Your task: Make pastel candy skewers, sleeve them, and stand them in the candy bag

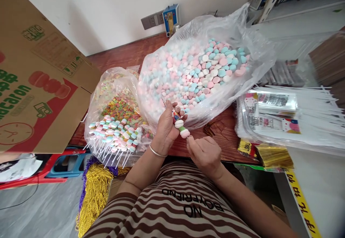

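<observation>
My left hand (168, 124), a bangle on its wrist, is closed around a candy skewer (180, 126) of white, green and pink pieces. Against its upper part, between the fingers, shows a small printed wrapper (175, 117) with blue and red on it. My right hand (204, 154) is closed in a pinch at the skewer's lower pink end; what lies between those fingertips is too small to make out. Just beyond the hands lies a big clear bag (159, 69) of pink, blue and white candies (212, 71).
Finished-looking candy sticks (115, 132) rest on a bag of colored ring candies (121, 108) at left. A plastic tray (242, 123) holds white sticks (318, 112) and wrappers at right. Gold twist ties (275, 155) lie at the table edge. A cardboard box (43, 97) stands left.
</observation>
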The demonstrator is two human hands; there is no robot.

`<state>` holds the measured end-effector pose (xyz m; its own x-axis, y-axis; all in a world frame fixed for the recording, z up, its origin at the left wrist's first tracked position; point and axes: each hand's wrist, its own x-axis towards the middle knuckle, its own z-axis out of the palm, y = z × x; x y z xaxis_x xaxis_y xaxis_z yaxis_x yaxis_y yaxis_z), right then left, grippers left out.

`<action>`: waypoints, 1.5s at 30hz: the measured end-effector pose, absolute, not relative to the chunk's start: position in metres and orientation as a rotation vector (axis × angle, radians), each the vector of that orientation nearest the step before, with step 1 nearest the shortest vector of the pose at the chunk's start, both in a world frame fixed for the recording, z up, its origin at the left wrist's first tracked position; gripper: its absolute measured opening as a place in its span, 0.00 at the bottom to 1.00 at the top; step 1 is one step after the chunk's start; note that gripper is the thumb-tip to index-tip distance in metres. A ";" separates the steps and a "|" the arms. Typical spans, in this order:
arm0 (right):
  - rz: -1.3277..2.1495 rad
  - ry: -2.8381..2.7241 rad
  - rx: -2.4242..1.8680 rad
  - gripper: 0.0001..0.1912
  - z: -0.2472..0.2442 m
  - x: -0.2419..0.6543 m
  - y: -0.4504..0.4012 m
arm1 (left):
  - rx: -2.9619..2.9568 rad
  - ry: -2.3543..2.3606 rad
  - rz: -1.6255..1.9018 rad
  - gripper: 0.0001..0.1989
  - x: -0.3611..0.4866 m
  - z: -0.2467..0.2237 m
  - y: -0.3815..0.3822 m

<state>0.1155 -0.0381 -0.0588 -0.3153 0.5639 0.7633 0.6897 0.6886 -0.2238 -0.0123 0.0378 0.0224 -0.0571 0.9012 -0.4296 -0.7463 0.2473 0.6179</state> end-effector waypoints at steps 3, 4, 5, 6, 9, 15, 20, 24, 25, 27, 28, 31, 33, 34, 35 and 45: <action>-0.089 -1.934 -1.021 0.06 -0.054 0.115 -0.037 | 0.213 0.886 1.352 0.18 -0.012 0.025 0.036; -0.056 -1.901 -1.042 0.07 -0.052 0.114 -0.037 | 0.222 0.878 1.353 0.18 -0.011 0.025 0.035; -0.001 -1.864 -1.062 0.08 -0.050 0.113 -0.037 | 0.237 0.866 1.355 0.18 -0.010 0.025 0.034; 0.084 -1.821 -1.081 0.08 -0.048 0.113 -0.037 | 0.256 0.854 1.357 0.18 -0.010 0.024 0.033; 0.550 -1.624 -1.126 0.08 -0.041 0.112 -0.040 | 0.314 0.801 1.360 0.17 -0.007 0.020 0.032; 1.715 -0.920 -0.879 0.16 -0.032 0.108 -0.039 | 0.446 0.665 1.313 0.13 -0.001 0.010 0.026; 0.784 -1.378 -1.196 0.11 -0.042 0.110 -0.032 | 0.547 0.726 1.260 0.14 0.004 0.008 0.014; 0.436 -1.584 -1.170 0.08 -0.047 0.116 -0.032 | 0.568 0.710 1.277 0.25 -0.009 0.018 0.022; 0.470 -1.585 -1.158 0.08 -0.046 0.117 -0.032 | 0.564 0.698 1.310 0.27 -0.014 0.022 0.027; 0.565 -1.572 -1.141 0.08 -0.044 0.117 -0.034 | 0.539 0.691 1.382 0.28 -0.023 0.029 0.039; 0.607 -1.569 -1.136 0.08 -0.043 0.117 -0.034 | 0.522 0.692 1.407 0.27 -0.026 0.032 0.044; 0.588 -1.612 -1.129 0.08 -0.043 0.115 -0.034 | 0.466 0.682 1.407 0.18 -0.030 0.036 0.055; 0.369 -1.702 -1.110 0.07 -0.048 0.115 -0.033 | 0.418 0.701 1.373 0.10 -0.027 0.034 0.057; 0.230 -1.760 -1.091 0.06 -0.051 0.115 -0.032 | 0.388 0.728 1.372 0.07 -0.023 0.033 0.056; 0.099 -1.817 -1.069 0.06 -0.054 0.116 -0.032 | 0.357 0.761 1.383 0.06 -0.019 0.031 0.055; 1.414 -1.038 -0.984 0.15 -0.034 0.107 -0.024 | 0.448 0.690 1.330 0.12 0.007 0.014 0.027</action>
